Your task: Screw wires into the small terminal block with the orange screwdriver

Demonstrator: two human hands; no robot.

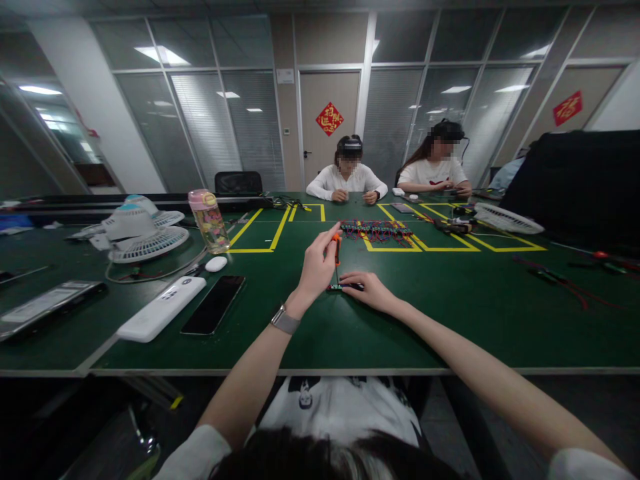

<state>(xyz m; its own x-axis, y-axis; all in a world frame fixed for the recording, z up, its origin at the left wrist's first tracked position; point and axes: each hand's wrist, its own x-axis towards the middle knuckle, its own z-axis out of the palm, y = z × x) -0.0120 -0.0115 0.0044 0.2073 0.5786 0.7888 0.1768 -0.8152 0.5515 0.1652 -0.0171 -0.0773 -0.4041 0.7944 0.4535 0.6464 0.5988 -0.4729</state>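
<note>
Near the middle of the green table, my left hand (pixel 319 263) is closed round the orange and black handle of a screwdriver (pixel 337 250). The tool stands upright, its thin shaft reaching down to a small green circuit board (pixel 336 288) on the tabletop. Low beside the board, my right hand (pixel 367 292) has its fingers on the board's right side, pressing or holding it; a small dark part shows under them. Just beyond both hands lies a row of several small boards with red and blue wires (pixel 377 231).
On the left are a black phone (pixel 214 305), a white power bank (pixel 163 310), a white earbud case (pixel 216 264), a drink bottle (pixel 209 223) and a white fan (pixel 145 233). Two people (pixel 347 175) sit across the table (pixel 280 340). A dark panel (pixel 575 193) stands at right.
</note>
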